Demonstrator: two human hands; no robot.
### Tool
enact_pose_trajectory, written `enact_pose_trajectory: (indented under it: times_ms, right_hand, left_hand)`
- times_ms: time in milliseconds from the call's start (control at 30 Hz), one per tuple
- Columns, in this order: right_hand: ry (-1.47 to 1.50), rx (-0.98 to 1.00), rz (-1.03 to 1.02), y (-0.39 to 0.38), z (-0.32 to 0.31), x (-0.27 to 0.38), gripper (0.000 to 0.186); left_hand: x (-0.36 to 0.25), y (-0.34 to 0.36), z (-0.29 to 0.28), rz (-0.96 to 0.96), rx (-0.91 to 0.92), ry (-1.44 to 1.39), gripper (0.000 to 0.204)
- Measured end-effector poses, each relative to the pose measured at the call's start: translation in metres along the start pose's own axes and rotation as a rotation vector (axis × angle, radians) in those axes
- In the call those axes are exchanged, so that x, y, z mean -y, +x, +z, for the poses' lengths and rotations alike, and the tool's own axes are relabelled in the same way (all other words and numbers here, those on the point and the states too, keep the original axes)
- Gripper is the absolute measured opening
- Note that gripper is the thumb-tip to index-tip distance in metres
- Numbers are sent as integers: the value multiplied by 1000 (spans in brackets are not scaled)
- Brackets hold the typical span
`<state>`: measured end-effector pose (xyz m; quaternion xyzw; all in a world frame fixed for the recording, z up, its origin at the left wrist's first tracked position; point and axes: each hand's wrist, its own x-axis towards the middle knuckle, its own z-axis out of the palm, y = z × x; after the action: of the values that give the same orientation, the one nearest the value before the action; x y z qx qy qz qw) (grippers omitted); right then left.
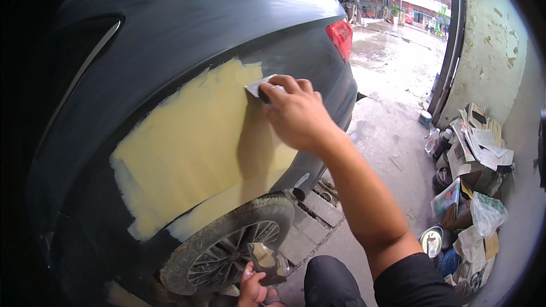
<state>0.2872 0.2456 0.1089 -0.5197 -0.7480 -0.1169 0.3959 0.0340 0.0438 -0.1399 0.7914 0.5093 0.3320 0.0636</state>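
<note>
My right hand (300, 112) grips a flat putty spreader (257, 86), its edge at the upper right part of a pale yellow filler patch (187, 136). This patch covers much of the dark grey car's rear side panel (290, 51), above the wheel arch, and the arm's shadow falls across it. Low in the view, in front of the rear wheel (224, 264), my left hand (252, 290) has its fingers closed on the edge of a thin putty board (278, 272). A dab of beige putty (263, 254) lies on that board.
A red tail light (340, 38) sits at the car's rear corner. To the right, newspapers (483, 142), bottles (441, 145), an open tin (431, 241) and a clear plastic bag (488, 215) are heaped along the wall (495, 51). My knee (331, 281) is below.
</note>
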Motion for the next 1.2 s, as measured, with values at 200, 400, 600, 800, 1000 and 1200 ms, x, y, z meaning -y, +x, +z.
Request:
enact_pose_trajectory:
  times_ms: [200, 400, 600, 800, 1000, 1200]
  right_hand:
    - [59, -59, 105, 19, -3, -23, 42]
    - [59, -36, 43, -9, 16, -8, 43]
    - [106, -70, 118, 16, 2, -35, 45]
    - [86, -52, 81, -5, 17, -12, 47]
    - [156, -26, 104, -35, 24, -5, 48]
    - [215, -1, 165, -65, 35, 0, 49]
  left_hand:
    - [-1, -1, 2, 44, 14, 13, 26]
    - [7, -7, 12, 22, 22, 7, 25]
    - [5, -1, 8, 53, 5, 31, 24]
    - [-13, 13, -3, -11, 31, -14, 22]
    - [-12, 8, 15, -428, -46, -686, 24]
    - [3, -17, 42, -634, -74, -1212, 40]
